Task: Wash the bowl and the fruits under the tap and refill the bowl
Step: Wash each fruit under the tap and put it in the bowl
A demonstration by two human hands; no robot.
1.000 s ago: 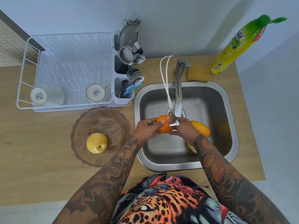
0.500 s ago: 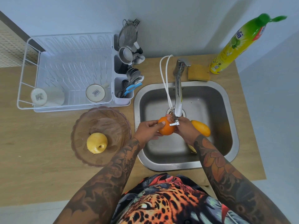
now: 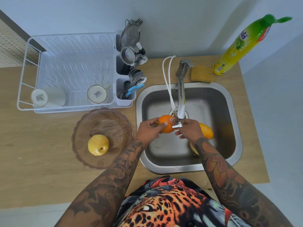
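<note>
Small home kitchen, pretty clearly. Stainless sink point(image 3: 229, 112) sunk into a light wood counter point(image 3: 32, 161), chrome tap point(image 3: 181, 95) arching over it. White dish rack point(image 3: 68, 71) just beside the sink, two mugs point(image 3: 96, 94) lying in it, plus a cutlery caddy point(image 3: 125, 97) stuffed with spoons, forks, a strainer and blue-handled scissors. Yellow sponge point(image 3: 202, 74) and a big bottle of lime dish soap point(image 3: 237, 46) parked behind the basin. Pinkish fruit bowl point(image 3: 101, 138) on the counter holding one yellow fruit point(image 3: 98, 145). Plain pale walls, nothing industrial or lab-like anywhere. Everyday domestic stuff all round.
</note>
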